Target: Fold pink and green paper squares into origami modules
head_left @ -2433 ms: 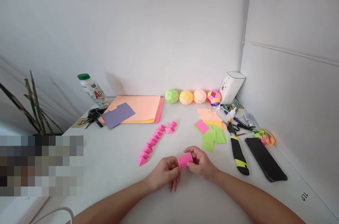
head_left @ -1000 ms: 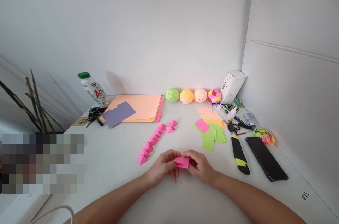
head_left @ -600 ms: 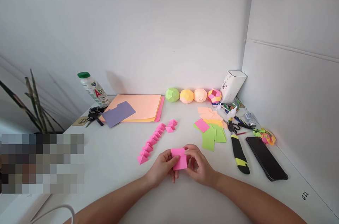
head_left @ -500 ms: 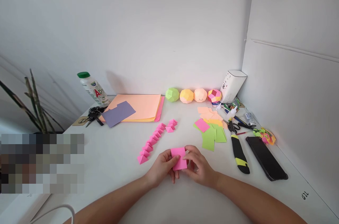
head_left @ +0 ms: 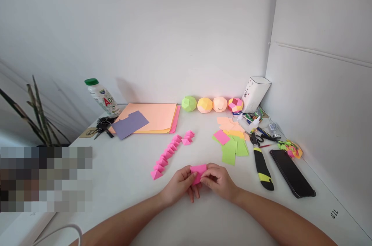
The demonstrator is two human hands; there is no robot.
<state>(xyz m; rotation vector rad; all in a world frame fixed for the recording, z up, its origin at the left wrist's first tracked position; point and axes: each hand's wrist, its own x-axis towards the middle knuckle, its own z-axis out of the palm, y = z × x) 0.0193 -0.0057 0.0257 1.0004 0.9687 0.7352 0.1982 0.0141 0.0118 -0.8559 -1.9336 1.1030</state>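
Low centre of the frame: a small pink paper [head_left: 198,171] is pinched between both hands, just above the white table [head_left: 130,176]. The left hand [head_left: 180,187] is closed on its left side, thumb pressed on top and fingers curled under. The right hand [head_left: 219,182] is closed on the right side, fingertips drawn tight together. The sheet is seen part-folded, with its upper edge raised in a shallow peak.

Up and to the left, a row of folded pink pieces [head_left: 169,152] is laid out in a diagonal line, and green squares [head_left: 232,151] are spread to the right.

Risks from here: with so little paper gripped, the crease could be pulled off line if one pinch is tightened more than the other. The sheet could also be torn or crumpled at the fold. The near end of the row lies close to the left hand, so it could be knocked out of order by a careless wrist. The utility knife [head_left: 262,168], at centre right, lies near the right forearm and could be brushed.
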